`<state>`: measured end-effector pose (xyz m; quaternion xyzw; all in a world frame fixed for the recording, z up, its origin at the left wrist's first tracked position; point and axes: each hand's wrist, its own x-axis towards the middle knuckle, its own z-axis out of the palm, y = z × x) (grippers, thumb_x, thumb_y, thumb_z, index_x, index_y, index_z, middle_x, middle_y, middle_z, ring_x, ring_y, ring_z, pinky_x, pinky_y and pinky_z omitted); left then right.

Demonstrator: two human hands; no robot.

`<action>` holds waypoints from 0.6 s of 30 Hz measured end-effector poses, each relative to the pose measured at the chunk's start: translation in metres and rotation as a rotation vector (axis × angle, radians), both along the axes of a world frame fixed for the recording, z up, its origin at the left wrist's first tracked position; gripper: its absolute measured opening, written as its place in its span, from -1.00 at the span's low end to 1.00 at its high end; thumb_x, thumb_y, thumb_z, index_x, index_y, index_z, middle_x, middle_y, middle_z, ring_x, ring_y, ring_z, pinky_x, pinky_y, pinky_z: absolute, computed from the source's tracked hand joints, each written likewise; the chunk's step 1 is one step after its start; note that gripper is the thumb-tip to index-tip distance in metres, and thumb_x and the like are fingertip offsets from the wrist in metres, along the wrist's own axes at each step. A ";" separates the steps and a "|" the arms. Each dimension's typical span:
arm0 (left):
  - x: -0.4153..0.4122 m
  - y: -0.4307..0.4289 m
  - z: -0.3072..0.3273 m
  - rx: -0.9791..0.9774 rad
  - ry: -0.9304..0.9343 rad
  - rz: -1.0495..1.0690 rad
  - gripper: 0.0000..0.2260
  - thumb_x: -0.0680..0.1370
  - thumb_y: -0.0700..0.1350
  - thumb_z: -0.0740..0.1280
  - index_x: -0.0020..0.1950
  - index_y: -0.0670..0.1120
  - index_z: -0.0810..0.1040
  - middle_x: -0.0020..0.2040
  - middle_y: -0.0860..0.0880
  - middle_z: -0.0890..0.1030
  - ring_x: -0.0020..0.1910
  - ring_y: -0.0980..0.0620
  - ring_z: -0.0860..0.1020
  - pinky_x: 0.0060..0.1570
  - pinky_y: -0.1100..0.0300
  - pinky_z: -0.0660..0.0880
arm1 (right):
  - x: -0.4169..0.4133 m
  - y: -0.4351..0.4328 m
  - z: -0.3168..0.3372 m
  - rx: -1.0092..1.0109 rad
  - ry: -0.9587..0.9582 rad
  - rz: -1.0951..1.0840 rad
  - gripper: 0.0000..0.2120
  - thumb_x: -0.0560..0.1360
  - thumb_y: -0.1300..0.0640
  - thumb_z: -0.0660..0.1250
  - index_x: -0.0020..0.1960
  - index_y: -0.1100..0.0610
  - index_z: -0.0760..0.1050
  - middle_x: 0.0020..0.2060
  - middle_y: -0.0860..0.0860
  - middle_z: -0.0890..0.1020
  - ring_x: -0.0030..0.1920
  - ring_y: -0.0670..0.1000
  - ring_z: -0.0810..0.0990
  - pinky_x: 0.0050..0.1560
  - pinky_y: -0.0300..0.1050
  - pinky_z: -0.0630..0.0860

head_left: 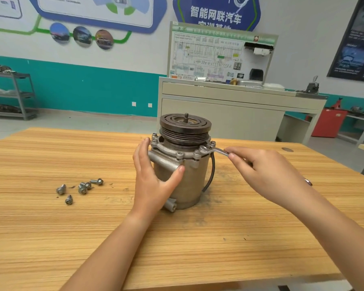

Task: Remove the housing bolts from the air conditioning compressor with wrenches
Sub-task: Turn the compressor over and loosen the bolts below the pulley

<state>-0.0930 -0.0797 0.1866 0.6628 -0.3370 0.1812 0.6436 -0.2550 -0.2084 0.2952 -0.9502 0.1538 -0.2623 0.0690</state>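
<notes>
Compressor [185, 185] stands upright mid-surface [219, 238], pulley [185, 124] end up, threaded shaft stub poking out of the centre.

Left hand [153, 181] grips the compressor body on its left side: thumb across the front just under the side tube, fingers reaching up to the flange [168, 151].

Right hand [267, 173] is closed round the wrench [218, 151] handle, fingertips pinching it near the bend. The wrench's ring end sits on a bolt at the right edge of the flange; can't tell how far that bolt is backed out.

Flange bolts [179, 154] in place: 2 visible at the front edge, 1 more behind the wrench head on the right. On the left edge 1 stands raised above the flange (looks partly unscrewed).

Loose bolts [82, 189]: 5 lying on the surface well left of the compressor, 3 bunched close, 2 slightly apart nearer the camera.

Black cable [211, 173] loops down the compressor's right side. Dark smudges on the wood around the base.

Behind the surface: beige cabinet [219, 114] carrying a wiring diagram board [208, 57], grey shelf rack [19, 95] against the far left wall.
</notes>
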 end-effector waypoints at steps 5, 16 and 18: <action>0.000 -0.002 0.001 -0.015 -0.025 0.012 -0.25 0.40 0.05 0.45 0.42 0.16 0.03 0.40 0.12 0.13 0.27 0.61 0.04 0.17 0.68 0.05 | 0.004 0.019 0.011 -0.393 0.129 -0.054 -0.66 0.60 -0.09 -0.04 0.31 -0.11 0.32 -0.08 -0.01 0.62 -0.04 0.13 0.57 -0.20 -0.08 0.46; 0.000 -0.002 0.000 -0.032 -0.029 0.019 -0.26 0.37 0.09 0.42 0.41 0.20 0.05 0.36 0.19 0.15 0.27 0.60 0.06 0.13 0.69 0.07 | 0.014 0.063 0.013 -0.692 0.484 -0.133 -0.39 0.49 0.40 0.09 0.46 0.37 -0.11 0.02 0.20 0.49 -0.15 0.06 0.53 -0.53 -0.14 0.15; 0.001 -0.001 -0.002 -0.026 -0.032 0.019 -0.25 0.40 0.07 0.46 0.42 0.18 0.05 0.37 0.16 0.15 0.28 0.60 0.05 0.14 0.69 0.07 | 0.011 0.058 0.014 -0.721 0.484 -0.141 -0.37 0.50 0.39 0.07 0.47 0.31 -0.15 -0.26 0.08 0.39 -0.40 -0.05 0.32 -0.57 -0.15 0.12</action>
